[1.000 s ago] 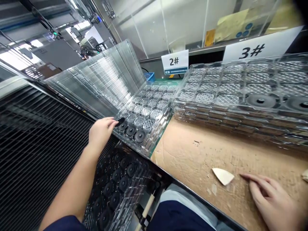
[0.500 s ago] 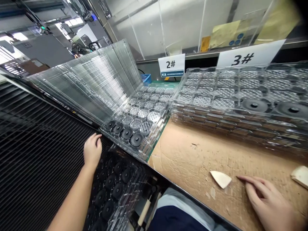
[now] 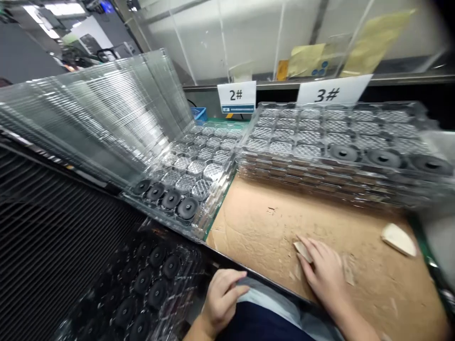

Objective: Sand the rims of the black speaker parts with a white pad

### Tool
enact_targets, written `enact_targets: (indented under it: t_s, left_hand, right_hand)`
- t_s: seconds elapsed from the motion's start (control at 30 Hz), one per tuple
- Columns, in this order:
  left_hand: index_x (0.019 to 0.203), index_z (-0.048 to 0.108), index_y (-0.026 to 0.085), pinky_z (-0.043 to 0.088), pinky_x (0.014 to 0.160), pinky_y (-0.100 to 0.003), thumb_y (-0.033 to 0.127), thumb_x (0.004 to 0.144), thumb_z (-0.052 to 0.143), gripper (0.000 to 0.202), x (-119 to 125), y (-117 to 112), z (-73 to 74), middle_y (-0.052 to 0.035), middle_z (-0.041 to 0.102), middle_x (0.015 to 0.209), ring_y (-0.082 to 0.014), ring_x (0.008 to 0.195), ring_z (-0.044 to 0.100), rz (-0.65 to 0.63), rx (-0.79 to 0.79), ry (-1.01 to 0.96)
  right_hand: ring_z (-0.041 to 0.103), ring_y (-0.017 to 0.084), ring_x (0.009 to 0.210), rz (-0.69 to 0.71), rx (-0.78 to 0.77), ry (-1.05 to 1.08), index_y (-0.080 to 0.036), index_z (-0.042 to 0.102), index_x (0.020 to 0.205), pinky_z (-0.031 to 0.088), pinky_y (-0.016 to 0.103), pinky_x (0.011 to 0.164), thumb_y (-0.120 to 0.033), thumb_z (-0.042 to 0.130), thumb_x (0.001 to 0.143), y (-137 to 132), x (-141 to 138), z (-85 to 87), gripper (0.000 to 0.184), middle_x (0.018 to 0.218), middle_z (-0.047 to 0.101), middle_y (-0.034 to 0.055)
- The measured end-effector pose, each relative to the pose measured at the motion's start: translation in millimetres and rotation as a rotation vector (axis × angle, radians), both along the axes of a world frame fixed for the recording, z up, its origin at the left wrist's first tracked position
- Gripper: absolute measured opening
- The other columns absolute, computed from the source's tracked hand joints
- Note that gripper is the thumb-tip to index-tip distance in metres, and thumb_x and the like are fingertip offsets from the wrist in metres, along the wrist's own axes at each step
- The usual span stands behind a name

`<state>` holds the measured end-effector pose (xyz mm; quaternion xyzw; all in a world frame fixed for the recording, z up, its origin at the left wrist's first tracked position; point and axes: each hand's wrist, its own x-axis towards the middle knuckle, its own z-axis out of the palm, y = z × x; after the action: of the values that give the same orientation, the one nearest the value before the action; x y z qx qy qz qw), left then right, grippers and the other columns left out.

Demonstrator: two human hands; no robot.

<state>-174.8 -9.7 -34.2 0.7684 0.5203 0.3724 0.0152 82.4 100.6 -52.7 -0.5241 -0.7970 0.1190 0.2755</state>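
Note:
My left hand [image 3: 222, 296] hangs low by the table's front edge above my lap, its fingers loosely curled and apart with nothing in them. My right hand [image 3: 325, 272] lies flat on the brown cardboard sheet [image 3: 263, 222], fingertips resting on a pale wedge-shaped piece [image 3: 302, 251]. To the left, a clear blister tray [image 3: 199, 156] holds a front row of several black round discs [image 3: 170, 199]. Below the table edge, a lower tray [image 3: 149, 284] is filled with more black discs.
A stack of clear trays [image 3: 337, 161] at the back right carries three black discs on top. Empty clear trays [image 3: 92, 113] lean at the left. A black ribbed surface [image 3: 50, 237] lies at the far left. A second pale wedge [image 3: 398, 239] sits at the right. Signs 2# [image 3: 236, 97] and 3# [image 3: 329, 94] stand behind.
My left hand put a black disc in the clear tray, then drew back to the table edge by my lap. My right hand slid left onto the pale wedge. The view swung right.

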Motion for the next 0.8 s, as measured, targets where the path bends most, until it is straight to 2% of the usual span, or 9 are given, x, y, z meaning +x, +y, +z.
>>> enact_targets:
  t_s: [0.13, 0.2, 0.27, 0.33, 0.4, 0.5, 0.6, 0.7, 0.8]
  left_hand:
    - [0.097, 0.066, 0.026, 0.054, 0.072, -0.03, 0.014, 0.084, 0.051, 0.023, 32.1, 82.5, 22.7, -0.0058, 0.071, 0.098, -0.0163, 0.085, 0.065, -0.273, 0.092, -0.119]
    - [0.101, 0.065, 0.025, 0.053, 0.081, -0.033, 0.009, 0.085, 0.047, 0.028, 44.9, 117.9, 34.1, -0.0071, 0.069, 0.103, -0.0174, 0.095, 0.063, -0.299, 0.054, -0.166]
    - [0.105, 0.063, 0.021, 0.052, 0.086, -0.036, 0.008, 0.086, 0.044, 0.029, 58.6, 143.0, 35.8, -0.0087, 0.068, 0.105, -0.0185, 0.101, 0.062, -0.272, -0.026, -0.205]
    - [0.102, 0.063, 0.017, 0.053, 0.084, -0.037, 0.009, 0.087, 0.042, 0.026, 71.4, 155.6, 26.0, -0.01, 0.069, 0.099, -0.0198, 0.096, 0.064, -0.228, -0.104, -0.226]
    - [0.092, 0.065, 0.016, 0.054, 0.079, -0.04, 0.01, 0.087, 0.041, 0.026, 80.2, 157.6, 9.6, -0.0103, 0.07, 0.093, -0.0217, 0.088, 0.065, -0.2, -0.158, -0.221]
    - [0.086, 0.068, 0.019, 0.053, 0.08, -0.043, 0.011, 0.084, 0.043, 0.026, 83.1, 152.4, -11.0, -0.009, 0.07, 0.096, -0.024, 0.091, 0.065, -0.216, -0.209, -0.193]
    - [0.085, 0.068, 0.021, 0.053, 0.081, -0.041, 0.014, 0.085, 0.043, 0.026, 78.3, 151.3, -16.8, -0.0073, 0.071, 0.097, -0.0231, 0.092, 0.065, -0.236, -0.234, -0.186]
    - [0.084, 0.069, 0.021, 0.055, 0.079, -0.04, 0.018, 0.085, 0.043, 0.026, 74.0, 155.7, -14.2, -0.0068, 0.072, 0.095, -0.0226, 0.089, 0.067, -0.236, -0.24, -0.195]
    - [0.084, 0.07, 0.022, 0.056, 0.079, -0.041, 0.022, 0.085, 0.045, 0.025, 73.0, 159.3, -12.9, -0.0064, 0.073, 0.095, -0.0238, 0.089, 0.068, -0.232, -0.232, -0.199]
  right_hand:
    - [0.055, 0.026, 0.097, -0.069, 0.017, 0.001, -0.02, 0.051, 0.123, 0.042, 0.043, 0.082, -0.034, 0.042, 0.094, -4.6, 7.6, 5.3, 0.033, 0.106, 0.061, 0.0099]
    - [0.055, 0.026, 0.098, -0.127, 0.024, -0.007, -0.019, 0.051, 0.122, 0.042, 0.043, 0.084, -0.032, 0.043, 0.093, -10.4, 14.2, 11.5, 0.033, 0.108, 0.06, 0.0104]
    - [0.055, 0.026, 0.098, -0.19, 0.022, -0.023, -0.017, 0.052, 0.121, 0.043, 0.044, 0.084, -0.028, 0.043, 0.093, -17.4, 19.0, 15.0, 0.032, 0.107, 0.059, 0.0117]
    - [0.056, 0.027, 0.097, -0.234, 0.012, -0.045, -0.016, 0.055, 0.118, 0.045, 0.045, 0.081, -0.024, 0.043, 0.091, -22.8, 21.6, 15.5, 0.031, 0.105, 0.06, 0.0127]
    - [0.056, 0.027, 0.096, -0.234, -0.002, -0.073, -0.016, 0.057, 0.116, 0.047, 0.043, 0.08, -0.021, 0.046, 0.088, -23.9, 23.9, 17.2, 0.03, 0.104, 0.061, 0.0123]
    - [0.057, 0.024, 0.096, -0.157, -0.018, -0.119, -0.018, 0.06, 0.112, 0.048, 0.039, 0.08, -0.019, 0.052, 0.085, -14.4, 33.5, 36.2, 0.028, 0.105, 0.062, 0.0099]
    - [0.057, 0.02, 0.098, -0.036, -0.008, -0.188, -0.019, 0.061, 0.11, 0.046, 0.035, 0.085, -0.018, 0.056, 0.085, 5.2, 53.6, 85.7, 0.025, 0.106, 0.063, 0.0075]
    - [0.053, 0.022, 0.104, 0.063, 0.036, -0.287, -0.018, 0.061, 0.11, 0.039, 0.038, 0.093, -0.018, 0.054, 0.088, 28.2, 79.3, 156.8, 0.024, 0.109, 0.063, 0.0067]
    - [0.05, 0.027, 0.108, 0.045, 0.143, -0.517, -0.016, 0.062, 0.113, 0.035, 0.045, 0.094, -0.02, 0.051, 0.09, 56.0, 110.8, 227.4, 0.026, 0.113, 0.061, 0.0101]
